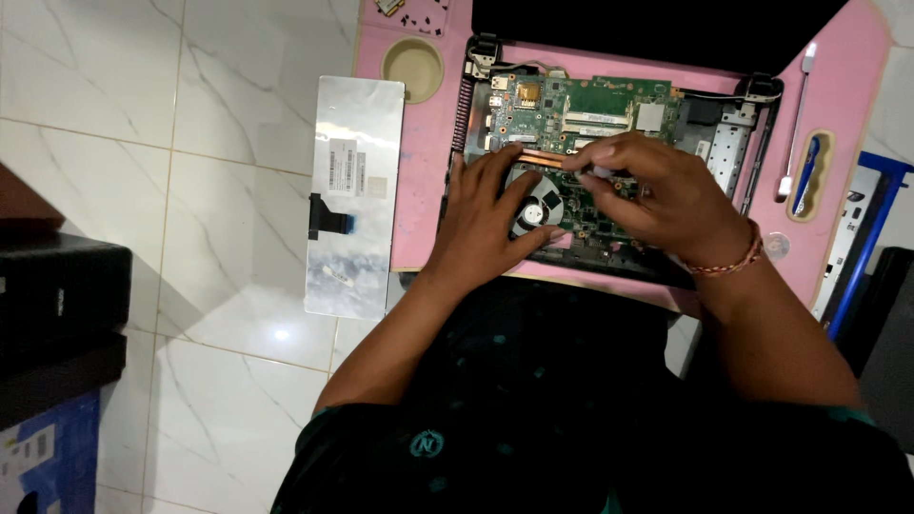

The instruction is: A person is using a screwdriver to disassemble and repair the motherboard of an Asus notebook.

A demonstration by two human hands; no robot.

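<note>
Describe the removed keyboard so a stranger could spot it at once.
Start at the pink mat under the opened laptop, then look just off its left edge onto the white marble floor. The keyboard lies there face down, a long silvery rectangle. Its black ribbon cable with a blue tip sticking out to the left sets it apart from everything nearby.

Two hands, left (486, 214) and right (657, 195), on one opened laptop (609, 114); one detached keyboard (354, 195), one pink mat (424, 171), one cooling fan (538, 209).
</note>
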